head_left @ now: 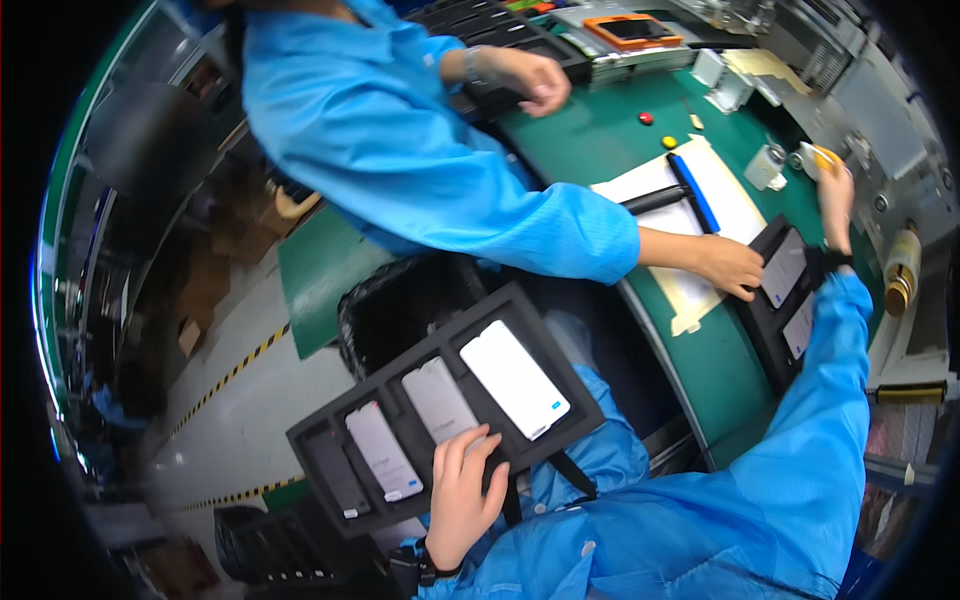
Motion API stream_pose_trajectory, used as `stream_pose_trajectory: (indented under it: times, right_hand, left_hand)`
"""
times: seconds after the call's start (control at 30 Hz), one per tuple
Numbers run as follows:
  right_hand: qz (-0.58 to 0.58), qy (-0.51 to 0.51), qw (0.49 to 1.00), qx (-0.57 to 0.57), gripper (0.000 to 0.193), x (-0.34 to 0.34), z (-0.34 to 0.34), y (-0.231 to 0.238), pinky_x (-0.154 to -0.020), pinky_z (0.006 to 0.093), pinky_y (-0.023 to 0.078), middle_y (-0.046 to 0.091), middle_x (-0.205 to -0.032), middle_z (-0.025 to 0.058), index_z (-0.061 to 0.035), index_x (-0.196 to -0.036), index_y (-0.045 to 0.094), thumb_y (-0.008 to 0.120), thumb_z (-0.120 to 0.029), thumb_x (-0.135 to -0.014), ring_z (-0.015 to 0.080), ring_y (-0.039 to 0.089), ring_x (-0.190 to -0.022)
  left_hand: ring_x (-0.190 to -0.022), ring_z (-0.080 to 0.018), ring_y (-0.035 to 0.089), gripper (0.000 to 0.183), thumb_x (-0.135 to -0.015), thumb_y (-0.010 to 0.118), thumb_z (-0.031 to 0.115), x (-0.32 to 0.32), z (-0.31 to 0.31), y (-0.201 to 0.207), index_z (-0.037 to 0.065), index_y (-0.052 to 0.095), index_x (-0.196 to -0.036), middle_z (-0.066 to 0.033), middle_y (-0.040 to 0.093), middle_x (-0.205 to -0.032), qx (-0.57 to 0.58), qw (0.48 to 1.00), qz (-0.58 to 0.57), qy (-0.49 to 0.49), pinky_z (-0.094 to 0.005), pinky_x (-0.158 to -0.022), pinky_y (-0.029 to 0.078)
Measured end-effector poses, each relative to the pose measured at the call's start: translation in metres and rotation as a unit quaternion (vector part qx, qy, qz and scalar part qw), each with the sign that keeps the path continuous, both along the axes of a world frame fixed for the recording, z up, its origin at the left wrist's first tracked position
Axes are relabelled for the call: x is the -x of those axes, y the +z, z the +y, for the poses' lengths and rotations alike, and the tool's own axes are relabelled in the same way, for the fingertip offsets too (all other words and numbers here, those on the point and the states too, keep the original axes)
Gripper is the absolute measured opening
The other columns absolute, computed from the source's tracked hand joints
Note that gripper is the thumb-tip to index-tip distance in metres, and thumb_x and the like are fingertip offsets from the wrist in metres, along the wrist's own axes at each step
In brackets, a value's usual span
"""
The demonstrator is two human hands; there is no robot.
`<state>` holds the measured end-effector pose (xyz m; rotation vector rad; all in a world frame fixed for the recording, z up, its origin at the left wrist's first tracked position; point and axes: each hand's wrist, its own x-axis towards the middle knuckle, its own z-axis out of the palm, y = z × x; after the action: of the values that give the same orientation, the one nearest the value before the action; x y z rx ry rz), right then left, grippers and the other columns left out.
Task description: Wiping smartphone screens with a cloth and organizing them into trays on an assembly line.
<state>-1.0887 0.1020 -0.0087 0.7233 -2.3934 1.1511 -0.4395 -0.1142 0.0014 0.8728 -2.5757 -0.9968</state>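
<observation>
A black foam tray (300, 435) with several smartphones in its slots lies tilted in front of me. My left hand (465, 490) reaches over its near edge, fingers spread, fingertips at the lower end of the middle phone (437, 395). To the right of that is a phone with a bright white screen (513, 378); a greyer-lit phone (383, 450) lies to the left. My right hand (835, 205) is stretched far across the green bench, its fingers closed around a small white-and-orange object (824, 160), too blurred to name.
A co-worker's hand (730, 265) touches a second black tray (765, 325) holding phones; their other hand (535, 80) hovers farther back. A blue-and-black roller (695, 190) lies on white paper. Behind my tray stands a black-lined bin (365, 315). An orange-framed device (630, 32) sits at the back.
</observation>
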Motion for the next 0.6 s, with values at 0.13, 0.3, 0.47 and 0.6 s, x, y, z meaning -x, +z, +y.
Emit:
stream_pose_trajectory:
  times: [0.13, 0.3, 0.47, 0.6]
  right_hand:
    - [-0.209, 0.214, 0.928, 0.222, 0.030, -0.152, 0.018, 0.017, -0.089, 0.0264, 0.045, 0.063, -0.109, 0.0053, 0.0013, -0.119, 0.058, 0.052, -0.015, -0.094, 0.0145, 0.059, -0.101]
    - [-0.337, 0.377, 0.863, 0.012, 0.020, -0.398, -0.028, 0.028, -0.085, 0.0336, 0.047, 0.063, -0.107, 0.0141, -0.0010, -0.095, 0.066, 0.062, -0.018, -0.086, 0.0221, 0.061, -0.096]
    - [-0.249, 0.510, 0.814, -0.122, 0.019, -0.478, -0.133, -0.026, -0.098, 0.0406, 0.043, 0.049, -0.133, 0.0218, -0.0059, -0.099, 0.066, 0.065, -0.005, -0.080, 0.0398, 0.051, -0.118]
    - [-0.150, 0.436, 0.862, -0.210, 0.023, -0.489, -0.183, -0.070, -0.101, 0.0447, 0.039, 0.054, -0.117, 0.0325, -0.0032, -0.101, 0.065, 0.061, -0.002, -0.078, 0.0449, 0.048, -0.117]
  left_hand:
    - [-0.101, -0.0378, 0.054, 0.030, -0.085, 0.062, 0.008, -0.008, 0.002, -0.011, -0.003, 0.057, -0.112, -0.0181, 0.055, -0.112, 0.053, 0.995, 0.008, 0.080, -0.0409, -0.086, 0.046]
    - [-0.089, -0.0398, 0.053, 0.045, -0.085, 0.066, 0.022, -0.004, -0.015, -0.055, -0.008, 0.049, -0.114, -0.0224, 0.050, -0.100, 0.205, 0.951, -0.086, 0.213, -0.0428, -0.075, 0.049]
    - [-0.100, -0.0357, 0.052, 0.089, -0.070, 0.074, 0.055, 0.008, -0.030, -0.081, -0.006, 0.041, -0.125, -0.0192, 0.046, -0.106, 0.160, 0.921, -0.207, 0.290, -0.0416, -0.068, 0.054]
    - [-0.098, -0.0324, 0.054, 0.091, -0.068, 0.073, 0.048, 0.013, -0.046, -0.083, -0.005, 0.038, -0.133, -0.0179, 0.045, -0.110, 0.122, 0.922, -0.240, 0.278, -0.0351, -0.065, 0.058]
